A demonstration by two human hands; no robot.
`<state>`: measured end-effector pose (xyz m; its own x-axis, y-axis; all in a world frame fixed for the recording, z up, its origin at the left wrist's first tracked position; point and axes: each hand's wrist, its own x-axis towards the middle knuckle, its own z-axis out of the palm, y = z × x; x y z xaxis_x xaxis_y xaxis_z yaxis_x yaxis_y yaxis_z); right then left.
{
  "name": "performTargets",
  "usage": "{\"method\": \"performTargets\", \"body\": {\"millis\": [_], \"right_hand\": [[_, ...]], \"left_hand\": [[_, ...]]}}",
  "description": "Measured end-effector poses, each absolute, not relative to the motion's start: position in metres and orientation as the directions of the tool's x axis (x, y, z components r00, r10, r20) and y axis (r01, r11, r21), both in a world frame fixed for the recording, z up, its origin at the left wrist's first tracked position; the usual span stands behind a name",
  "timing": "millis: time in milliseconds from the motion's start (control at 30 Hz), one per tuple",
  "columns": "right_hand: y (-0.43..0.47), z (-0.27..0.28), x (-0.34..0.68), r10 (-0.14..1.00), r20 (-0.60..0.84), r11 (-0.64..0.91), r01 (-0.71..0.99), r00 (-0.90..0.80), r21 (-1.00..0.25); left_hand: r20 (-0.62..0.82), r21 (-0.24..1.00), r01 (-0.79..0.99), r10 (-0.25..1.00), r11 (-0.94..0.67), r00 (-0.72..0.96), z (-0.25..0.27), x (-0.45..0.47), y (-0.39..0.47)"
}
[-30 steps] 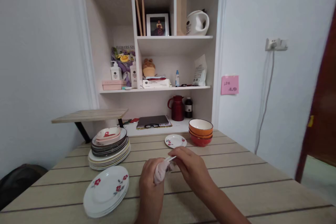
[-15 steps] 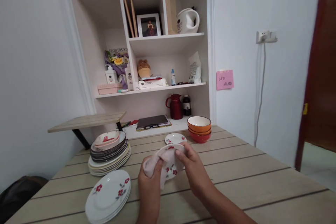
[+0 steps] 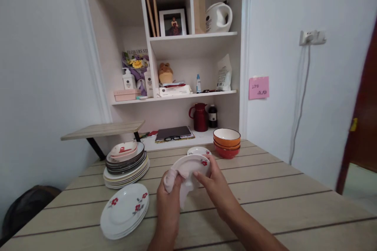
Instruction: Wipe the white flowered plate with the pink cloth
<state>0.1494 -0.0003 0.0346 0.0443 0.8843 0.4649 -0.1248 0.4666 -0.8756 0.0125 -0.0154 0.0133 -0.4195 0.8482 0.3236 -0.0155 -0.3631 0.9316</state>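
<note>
A white plate (image 3: pixel 188 164) with red flowers is held tilted above the table, between both hands. My right hand (image 3: pixel 216 186) grips its right edge, thumb on the face. My left hand (image 3: pixel 171 198) is closed on a pale pink cloth (image 3: pixel 184 192), which is pressed against the plate's left side and hangs down below it. To the left lies a stack of matching flowered plates (image 3: pixel 125 210). Just behind the held plate, another small flowered plate (image 3: pixel 198 150) lies on the table, partly covered from view.
Orange and red bowls (image 3: pixel 226 143) are stacked at the back right of the wooden table (image 3: pixel 265 204). At the back left, a tall pile of plates (image 3: pixel 127 172) stands by a small raised stand (image 3: pixel 103 128). A shelf unit with a red jug (image 3: pixel 200 117) rises behind.
The held plate has turned in my hands, so its red flowers now show at the upper right. The cloth has shifted on it. The camera view has swung slightly left.
</note>
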Motion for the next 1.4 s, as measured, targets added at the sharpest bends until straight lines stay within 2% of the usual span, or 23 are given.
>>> {"method": "performTargets", "body": {"millis": [67,167,267,333,400,467,600,700,833,1000,1133,1200,1267,1333,1400], "right_hand": [[-0.003,0.038,0.154,0.747,0.659,0.646,0.143,0.081,-0.75],[-0.007,0.044,0.159,0.553,0.833,0.767,0.403,-0.022,-0.499],[-0.01,0.047,0.161,0.472,0.863,0.77,0.559,-0.178,-0.306],[-0.012,0.047,0.163,0.484,0.844,0.745,0.614,-0.231,-0.259],[-0.011,0.047,0.165,0.527,0.814,0.724,0.631,-0.244,-0.279],[-0.01,0.047,0.168,0.572,0.784,0.713,0.618,-0.241,-0.331],[-0.005,0.046,0.171,0.656,0.717,0.708,0.519,-0.236,-0.478],[-0.001,0.044,0.168,0.748,0.638,0.656,0.347,-0.184,-0.67],[0.002,0.038,0.16,0.864,0.492,0.495,-0.003,-0.104,-0.869],[0.002,0.032,0.152,0.934,0.354,0.307,-0.384,-0.056,-0.871],[0.003,0.027,0.145,0.974,0.221,0.15,-0.569,-0.056,-0.809],[0.004,0.025,0.142,0.976,0.195,0.105,-0.59,-0.092,-0.8],[0.006,0.023,0.143,0.966,0.212,0.108,-0.52,-0.145,-0.847],[0.008,0.024,0.146,0.951,0.289,0.238,-0.342,-0.107,-0.909],[0.007,0.028,0.151,0.874,0.486,0.485,-0.074,0.011,-0.871]], "left_hand": [[0.508,0.859,0.159,0.779,-0.486,-0.368,0.014,0.011,-0.016],[0.75,0.656,0.373,0.623,-0.656,-0.224,0.01,0.009,-0.015],[0.85,0.503,0.492,0.509,-0.711,-0.134,0.006,0.007,-0.014],[0.882,0.442,0.544,0.457,-0.713,-0.118,0.005,0.005,-0.015],[0.899,0.411,0.57,0.421,-0.711,-0.122,0.006,0.004,-0.016],[0.894,0.433,0.555,0.42,-0.711,-0.159,0.008,0.005,-0.018],[0.768,0.64,0.405,0.561,-0.652,-0.309,0.011,0.01,-0.019],[0.566,0.821,0.221,0.705,-0.526,-0.427,0.016,0.012,-0.02],[0.391,0.909,0.06,0.792,-0.414,-0.468,0.022,0.012,-0.019],[0.223,0.949,-0.089,0.846,-0.302,-0.485,0.02,0.019,-0.017],[0.158,0.944,-0.195,0.886,-0.265,-0.436,0.013,0.025,-0.016],[0.147,0.934,-0.241,0.897,-0.265,-0.416,0.01,0.026,-0.017],[0.135,0.918,-0.285,0.894,-0.275,-0.427,0.008,0.025,-0.016],[0.131,0.908,-0.298,0.875,-0.295,-0.466,0.007,0.024,-0.015],[0.191,0.907,-0.234,0.837,-0.35,-0.513,0.007,0.02,-0.013]]}}
